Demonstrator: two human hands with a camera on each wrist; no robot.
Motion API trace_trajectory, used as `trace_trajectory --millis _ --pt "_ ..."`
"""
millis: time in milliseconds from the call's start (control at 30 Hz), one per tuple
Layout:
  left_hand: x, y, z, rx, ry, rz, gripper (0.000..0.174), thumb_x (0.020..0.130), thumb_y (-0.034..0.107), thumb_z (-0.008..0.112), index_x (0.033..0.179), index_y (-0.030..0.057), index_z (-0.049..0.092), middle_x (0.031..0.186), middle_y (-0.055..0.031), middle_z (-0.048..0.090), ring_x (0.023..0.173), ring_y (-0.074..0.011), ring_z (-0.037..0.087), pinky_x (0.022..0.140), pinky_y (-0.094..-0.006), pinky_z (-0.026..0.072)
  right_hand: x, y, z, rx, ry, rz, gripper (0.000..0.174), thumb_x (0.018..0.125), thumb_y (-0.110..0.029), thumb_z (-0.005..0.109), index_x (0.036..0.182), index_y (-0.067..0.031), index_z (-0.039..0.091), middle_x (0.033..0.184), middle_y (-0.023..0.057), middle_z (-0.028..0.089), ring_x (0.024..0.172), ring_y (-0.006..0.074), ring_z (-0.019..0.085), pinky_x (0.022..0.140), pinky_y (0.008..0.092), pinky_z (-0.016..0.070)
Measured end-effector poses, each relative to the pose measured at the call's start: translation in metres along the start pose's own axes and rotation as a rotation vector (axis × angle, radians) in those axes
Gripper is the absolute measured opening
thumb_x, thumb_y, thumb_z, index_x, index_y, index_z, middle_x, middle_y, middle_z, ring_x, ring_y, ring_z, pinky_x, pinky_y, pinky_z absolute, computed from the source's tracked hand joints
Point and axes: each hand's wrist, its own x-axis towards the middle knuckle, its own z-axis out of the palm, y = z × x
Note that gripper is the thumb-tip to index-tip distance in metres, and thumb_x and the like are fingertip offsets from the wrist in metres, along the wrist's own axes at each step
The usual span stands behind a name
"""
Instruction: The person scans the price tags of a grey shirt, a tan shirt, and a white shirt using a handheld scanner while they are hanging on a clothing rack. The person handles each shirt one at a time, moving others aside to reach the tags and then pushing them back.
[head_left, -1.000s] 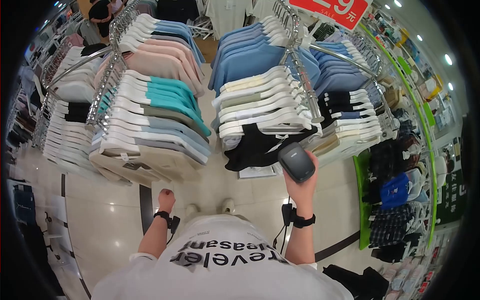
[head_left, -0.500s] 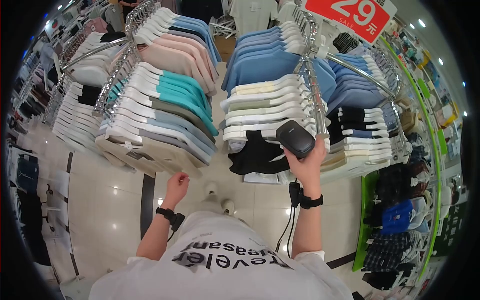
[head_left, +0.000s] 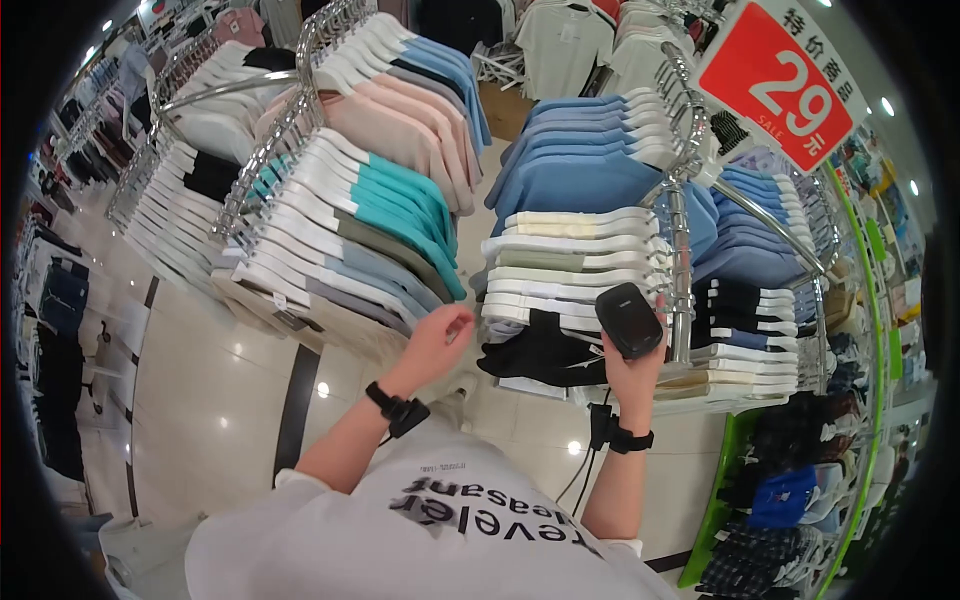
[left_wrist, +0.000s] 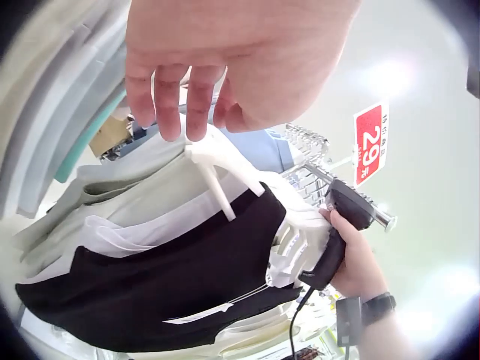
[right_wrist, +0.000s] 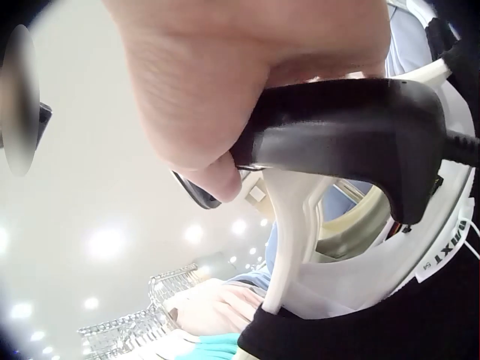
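My right hand (head_left: 634, 378) grips a black corded barcode scanner (head_left: 630, 320) beside the front end of the right-hand rail. Its curved handle and cord show in the right wrist view, above the collar of a black garment (left_wrist: 172, 274) on a white hanger (left_wrist: 212, 169). A white tag (left_wrist: 196, 318) on a string lies across that garment. My left hand (head_left: 435, 348) holds nothing; its fingers (left_wrist: 199, 105) are relaxed and point down, close above the hanger in the left wrist view. In the head view it is left of the black garment.
White, green and blue tops (head_left: 570, 180) hang on the chrome right rail (head_left: 680, 270). Another rack with pink, teal (head_left: 410, 205) and grey tops stands at left. A red price sign (head_left: 785, 85) is above the right rack. Shelved clothes (head_left: 785, 495) line the right side.
My left hand has moved up and right, from beside my body toward the black garment. The right hand keeps its hold on the scanner near the rail end. The head view has turned left.
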Motion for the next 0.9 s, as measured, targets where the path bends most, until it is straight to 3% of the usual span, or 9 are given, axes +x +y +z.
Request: trace_trajectory --millis 33,167,233,333,367,467,767,900 --pt "0.009 0.005 0.005 -0.023 0.01 0.057 0.019 0.096 0.013 0.068 0.109 0.0001 0.066 0.097 -0.0142 0.07 0.085 -0.0274 0.068 0.075 -0.0361 0.0535 0.001 0.008 -0.002 -0.107 -0.001 -0.047 0.093 0.083 0.007 0.08 0.159 0.0009 0.029 0.137 0.0147 0.06 0.121 0.0211 0.065 0.102 0.031 0.0522" --pt "0.034 0.013 0.021 0.015 -0.022 0.042 0.025 0.096 0.022 0.068 0.108 0.0005 0.065 0.1 -0.0146 0.067 0.088 -0.0297 0.065 0.078 -0.0395 0.0522 0.0 0.018 0.001 -0.083 0.037 -0.08 0.092 0.08 0.008 0.081 0.158 0.001 0.032 0.148 0.0147 0.053 0.125 0.0206 0.062 0.104 0.0312 0.051" --pt "0.041 0.001 0.028 0.019 0.008 0.066 0.025 0.097 0.023 0.068 0.107 0.0009 0.066 0.098 -0.0146 0.066 0.087 -0.0303 0.065 0.078 -0.0401 0.0522 0.002 0.017 0.0 -0.202 0.047 -0.084 0.087 0.078 0.009 0.082 0.153 0.0024 0.038 0.16 0.0133 0.044 0.128 0.0211 0.059 0.106 0.0313 0.0494" --pt "0.046 -0.008 0.032 0.031 0.027 0.094 0.025 0.097 0.025 0.068 0.106 0.0021 0.066 0.096 -0.0142 0.065 0.087 -0.0309 0.064 0.078 -0.0412 0.0521 0.005 0.023 0.002 -0.212 0.068 -0.173 0.081 0.077 0.009 0.082 0.148 0.0035 0.042 0.165 0.0118 0.038 0.129 0.0212 0.058 0.107 0.0316 0.0486" --pt "0.047 -0.009 0.033 0.026 0.019 0.089 0.024 0.097 0.026 0.068 0.105 0.0029 0.067 0.095 -0.0137 0.065 0.087 -0.0309 0.064 0.078 -0.0417 0.0521 0.006 0.022 0.002 -0.236 0.052 -0.182 0.101 0.074 0.01 0.084 0.158 0.0011 0.029 0.141 0.011 0.052 0.116 0.019 0.062 0.099 0.0299 0.0509" --pt "0.049 -0.009 0.031 0.033 -0.02 0.088 0.021 0.098 0.021 0.07 0.105 0.0014 0.068 0.096 -0.0126 0.065 0.085 -0.0258 0.066 0.08 -0.0372 0.0533 0.005 0.012 0.004 -0.196 0.033 -0.116 0.106 0.074 0.01 0.083 0.162 -0.0012 0.025 0.139 0.0096 0.053 0.114 0.0181 0.062 0.099 0.0293 0.0502" --pt "0.068 -0.002 0.018 0.126 -0.188 0.003 0.027 0.093 0.028 0.076 0.105 0.0034 0.071 0.081 -0.0098 0.064 0.077 -0.0245 0.062 0.071 -0.0378 0.0504 0.007 0.001 0.007 -0.267 0.024 -0.124 0.102 0.077 0.01 0.082 0.162 -0.0018 0.026 0.127 0.0074 0.06 0.111 0.0158 0.062 0.099 0.0287 0.0494" --pt "0.075 -0.007 0.019 0.163 -0.17 0.097 0.029 0.091 0.03 0.077 0.105 0.0042 0.072 0.079 -0.0096 0.064 0.075 -0.0244 0.062 0.069 -0.0373 0.0499 0.007 0.008 0.004 -0.165 0.018 -0.106 0.101 0.076 0.008 0.084 0.16 0.0007 0.029 0.125 0.007 0.062 0.11 0.0147 0.062 0.099 0.0285 0.0495"
